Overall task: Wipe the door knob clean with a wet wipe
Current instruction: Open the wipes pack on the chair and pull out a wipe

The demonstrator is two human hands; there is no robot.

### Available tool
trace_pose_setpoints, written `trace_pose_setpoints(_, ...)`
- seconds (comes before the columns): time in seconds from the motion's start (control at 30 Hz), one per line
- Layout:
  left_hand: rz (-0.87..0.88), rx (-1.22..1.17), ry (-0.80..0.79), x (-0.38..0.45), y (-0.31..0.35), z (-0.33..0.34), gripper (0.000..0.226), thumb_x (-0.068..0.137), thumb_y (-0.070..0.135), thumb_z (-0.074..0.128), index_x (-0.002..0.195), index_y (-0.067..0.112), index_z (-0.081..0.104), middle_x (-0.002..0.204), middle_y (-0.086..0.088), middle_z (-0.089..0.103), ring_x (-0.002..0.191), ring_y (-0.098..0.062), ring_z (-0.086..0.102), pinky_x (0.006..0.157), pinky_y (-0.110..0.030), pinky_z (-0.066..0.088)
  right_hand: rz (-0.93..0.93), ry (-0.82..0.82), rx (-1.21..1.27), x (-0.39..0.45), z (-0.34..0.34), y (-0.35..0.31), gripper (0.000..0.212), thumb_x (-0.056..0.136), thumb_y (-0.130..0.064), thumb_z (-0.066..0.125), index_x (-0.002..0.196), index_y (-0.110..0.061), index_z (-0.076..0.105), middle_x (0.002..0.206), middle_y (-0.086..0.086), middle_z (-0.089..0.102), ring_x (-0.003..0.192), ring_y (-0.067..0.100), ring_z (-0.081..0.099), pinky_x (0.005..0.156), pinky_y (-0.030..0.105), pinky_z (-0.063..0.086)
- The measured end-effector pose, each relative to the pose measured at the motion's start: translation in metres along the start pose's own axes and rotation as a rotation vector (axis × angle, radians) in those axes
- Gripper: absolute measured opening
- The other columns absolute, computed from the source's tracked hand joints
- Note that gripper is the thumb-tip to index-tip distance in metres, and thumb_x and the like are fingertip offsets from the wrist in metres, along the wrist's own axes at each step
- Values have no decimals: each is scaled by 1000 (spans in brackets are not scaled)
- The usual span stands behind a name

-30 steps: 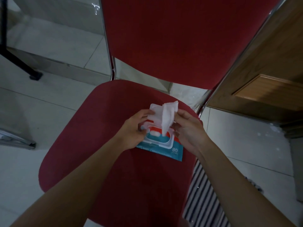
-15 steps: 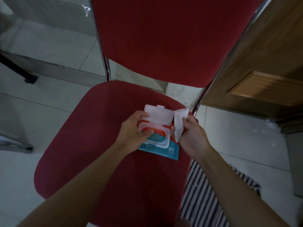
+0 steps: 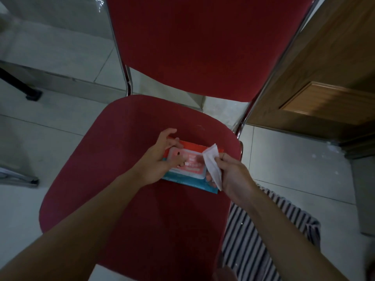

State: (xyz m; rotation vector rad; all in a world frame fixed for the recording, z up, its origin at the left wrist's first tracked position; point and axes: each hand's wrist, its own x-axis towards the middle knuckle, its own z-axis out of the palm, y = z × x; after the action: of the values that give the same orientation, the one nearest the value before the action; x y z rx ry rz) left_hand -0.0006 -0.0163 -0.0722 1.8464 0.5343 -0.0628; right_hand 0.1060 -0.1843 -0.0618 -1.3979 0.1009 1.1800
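A red and blue pack of wet wipes [image 3: 190,165] lies on the seat of a red chair [image 3: 129,159]. Its clear plastic lid is down over the opening. My left hand [image 3: 162,157] rests on the pack's left end, fingers pressing on the lid. My right hand [image 3: 231,173] is at the pack's right end and pinches a folded white wet wipe [image 3: 212,165], free of the pack. The door knob is not in view.
A brown wooden door [image 3: 324,78] stands at the right behind the chair's chrome frame. A striped mat [image 3: 263,240] lies on the tiled floor at lower right. A black stand foot [image 3: 30,94] is at the left.
The wipe came fully out of the pack in my right hand and moved to the right. The pack's lid went from open to shut under my left hand.
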Motion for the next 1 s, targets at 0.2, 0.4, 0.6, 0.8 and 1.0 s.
trace_pose_setpoints(0.2, 63, 276, 79, -3, -1, 12, 77, 79, 12, 64, 140, 25, 18, 123, 5, 47, 120, -8, 41, 99, -22, 34, 5, 50, -45, 3, 0, 4, 22, 98, -11, 39, 99, -13, 61, 86, 10, 65, 58, 15, 62, 45, 24, 49)
trace_pose_setpoints(0.4, 26, 514, 15, 1, 17, 16, 70, 83, 10, 54, 142, 17, 16, 133, -4, 40, 123, -20, 39, 116, -44, 16, 8, 49, -112, -1, 6, 0, 18, 99, -11, 39, 104, -12, 56, 104, 12, 62, 91, 23, 62, 84, 40, 53)
trace_pose_setpoints(0.6, 4, 183, 73, -9, 99, 18, 35, 79, 14, 67, 113, 9, 57, 117, -9, 57, 104, -16, 54, 84, -13, 36, -72, 73, -3, -43, 15, -60, 19, 97, -2, 40, 108, -3, 56, 90, 13, 64, 76, 22, 64, 62, 31, 57)
trace_pose_setpoints(0.8, 179, 51, 19, -20, 226, 1, 18, 72, 26, 76, 84, 21, 63, 82, 8, 67, 74, 6, 60, 74, -10, 46, -327, 163, -6, -126, 13, -151, 18, 90, -10, 57, 99, 6, 55, 87, 31, 56, 78, 27, 58, 73, 39, 50)
trace_pose_setpoints(1.0, 389, 143, -2, -38, 364, -2, 20, 60, 22, 84, 71, 18, 68, 65, 6, 69, 59, 2, 62, 58, -11, 47, -548, 212, 3, -229, -10, -224, 34, 83, -15, 67, 106, 8, 59, 107, 43, 57, 85, 36, 57, 76, 49, 41)
